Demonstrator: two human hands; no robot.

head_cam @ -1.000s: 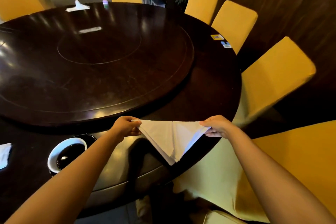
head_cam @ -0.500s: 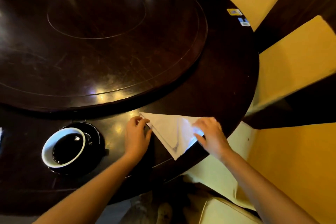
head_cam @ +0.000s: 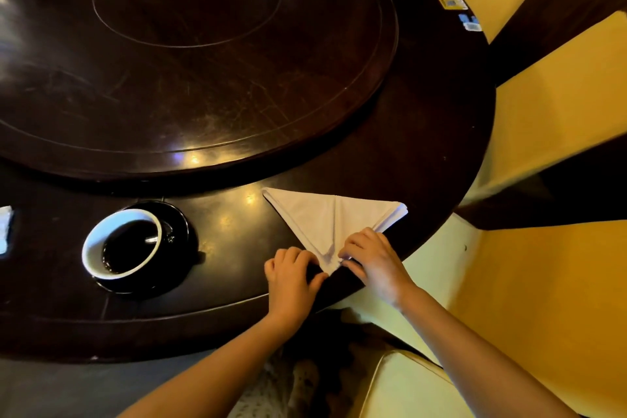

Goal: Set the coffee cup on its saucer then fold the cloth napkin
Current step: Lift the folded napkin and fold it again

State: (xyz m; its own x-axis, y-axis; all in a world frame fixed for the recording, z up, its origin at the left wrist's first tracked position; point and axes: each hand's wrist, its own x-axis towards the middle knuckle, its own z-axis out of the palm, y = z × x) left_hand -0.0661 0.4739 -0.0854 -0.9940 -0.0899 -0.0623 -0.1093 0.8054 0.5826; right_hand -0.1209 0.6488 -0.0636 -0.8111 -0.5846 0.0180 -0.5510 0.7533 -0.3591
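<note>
Pinching: my left hand (head_cam: 294, 276) and right hand (head_cam: 375, 261) grip the napkin (head_cam: 325, 217) tip.
Napkin: triangle flat on table (head_cam: 237, 214).
Cup (head_cam: 122, 244): on saucer (head_cam: 179, 231).

I see a white napkin (head_cam: 330, 220) right of the white-lined black cup (head_cam: 122, 244) on its black saucer (head_cam: 179, 234); yellow chairs (head_cam: 556, 102) beyond.
</note>
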